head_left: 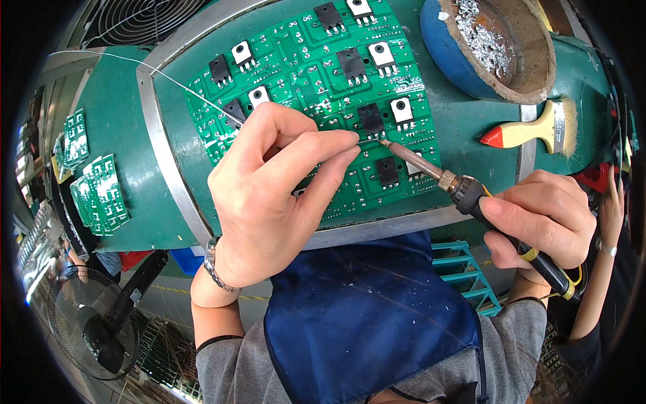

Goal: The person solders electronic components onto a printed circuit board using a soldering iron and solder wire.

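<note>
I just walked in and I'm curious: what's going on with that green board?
The person's right hand holds a soldering iron, its tip by the legs of a black component on the green circuit board. The left hand pinches a thin silvery wire close to that tip. A blue bowl and a brush sit to the right.

bright; circuit board (pixel 313 82) glinting; edges bent, corners black

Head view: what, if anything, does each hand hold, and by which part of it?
The left hand pinches a thin solder wire close to its end; the right hand holds a soldering iron by its black handle.
</note>
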`<state>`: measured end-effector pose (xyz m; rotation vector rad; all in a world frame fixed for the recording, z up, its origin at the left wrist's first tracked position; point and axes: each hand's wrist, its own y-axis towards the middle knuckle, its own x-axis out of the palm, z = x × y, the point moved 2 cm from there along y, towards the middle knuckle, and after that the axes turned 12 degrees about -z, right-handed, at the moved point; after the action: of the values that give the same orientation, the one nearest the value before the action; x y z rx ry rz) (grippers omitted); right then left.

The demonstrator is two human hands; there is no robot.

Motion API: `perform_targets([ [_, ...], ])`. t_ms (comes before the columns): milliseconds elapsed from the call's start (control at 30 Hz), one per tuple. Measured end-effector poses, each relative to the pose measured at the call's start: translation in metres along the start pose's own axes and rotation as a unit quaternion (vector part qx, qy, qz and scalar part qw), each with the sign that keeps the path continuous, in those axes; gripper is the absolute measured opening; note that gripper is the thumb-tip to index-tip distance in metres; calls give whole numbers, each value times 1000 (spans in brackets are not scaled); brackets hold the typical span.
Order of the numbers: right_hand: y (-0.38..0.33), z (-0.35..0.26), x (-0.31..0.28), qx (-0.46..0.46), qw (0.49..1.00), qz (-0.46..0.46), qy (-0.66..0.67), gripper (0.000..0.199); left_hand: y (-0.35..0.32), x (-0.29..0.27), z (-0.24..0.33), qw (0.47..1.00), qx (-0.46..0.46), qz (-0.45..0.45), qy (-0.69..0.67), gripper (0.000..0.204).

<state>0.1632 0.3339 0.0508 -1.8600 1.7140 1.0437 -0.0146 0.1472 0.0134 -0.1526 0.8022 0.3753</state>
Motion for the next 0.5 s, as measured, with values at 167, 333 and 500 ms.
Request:
perform_targets([
  [167,-3,4,5,8,999,25,-27,30,2,3,-2,1000,6,-5,4,21],
  [333,-1,3,4,3,1000,17,-24,28,0,3,-1,1000,5,-5,18,22],
  [500,1,5,-3,-24,1000,-14,-9,29,-3,-3,-3,1000,-17,4,-19,21],
])
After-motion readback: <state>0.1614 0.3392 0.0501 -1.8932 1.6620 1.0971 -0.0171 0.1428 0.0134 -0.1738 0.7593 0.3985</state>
